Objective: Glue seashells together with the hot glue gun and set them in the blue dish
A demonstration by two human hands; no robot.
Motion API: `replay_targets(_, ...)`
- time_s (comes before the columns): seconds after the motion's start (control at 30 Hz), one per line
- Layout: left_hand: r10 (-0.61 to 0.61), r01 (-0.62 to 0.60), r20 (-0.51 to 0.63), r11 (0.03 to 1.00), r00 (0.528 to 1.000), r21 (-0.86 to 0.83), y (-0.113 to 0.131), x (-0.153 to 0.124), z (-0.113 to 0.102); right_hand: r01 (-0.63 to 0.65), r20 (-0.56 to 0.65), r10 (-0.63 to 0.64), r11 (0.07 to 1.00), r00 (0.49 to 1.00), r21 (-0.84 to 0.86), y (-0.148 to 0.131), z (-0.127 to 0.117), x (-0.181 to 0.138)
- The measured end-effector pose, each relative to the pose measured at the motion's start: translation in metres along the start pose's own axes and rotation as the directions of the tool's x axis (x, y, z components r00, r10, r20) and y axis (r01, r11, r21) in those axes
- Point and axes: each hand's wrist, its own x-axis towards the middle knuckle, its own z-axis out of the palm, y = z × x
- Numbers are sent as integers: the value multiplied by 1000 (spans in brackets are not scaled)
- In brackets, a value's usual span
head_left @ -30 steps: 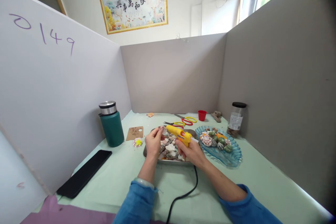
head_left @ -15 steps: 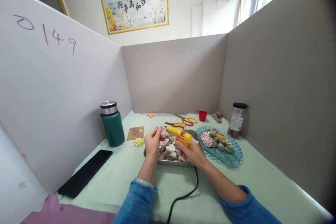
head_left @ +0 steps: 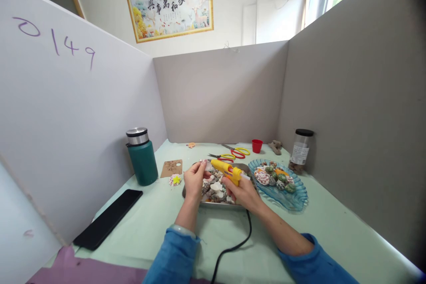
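Note:
My right hand (head_left: 242, 193) is wrapped round a yellow hot glue gun (head_left: 228, 171), its nozzle pointing left toward my other hand. A black cord (head_left: 233, 249) runs down from below that hand to the front. My left hand (head_left: 195, 181) is closed in a pinch on a small pale piece, seemingly a shell (head_left: 208, 167), close to the nozzle; the fingers hide part of it. Under both hands lies a metal tray (head_left: 219, 206) heaped with shells (head_left: 217, 188), white, brown and grey.
Left are a green bottle (head_left: 143, 162), a black phone-like slab (head_left: 108, 218), a brown card (head_left: 171, 168) and a flower-like piece (head_left: 175, 180). Behind lie scissors (head_left: 240, 152) and a red cup (head_left: 257, 145). Right stand a blue shell-filled plate (head_left: 296, 202) and a jar (head_left: 300, 151).
Almost nothing differs. Both hands and the glue gun hold nearly the same place, while the whole view has shifted very slightly.

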Motion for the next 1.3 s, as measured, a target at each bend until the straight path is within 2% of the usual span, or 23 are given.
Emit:
replay_targets(0.57,1,-4,42,996,999,85,0,-2,1,15,26,-15,1000,1000,-19,-4,1,-1)
replay_targets(0.8,70,-72,16,978,997,195,0,-2,-1,12,27,-12,1000,1000,-19,-3,1,-1)
replay_targets(1.3,78,-70,-20,965,997,253,9,-6,0,28,10,-28,998,1000,-53,-1,0,0)
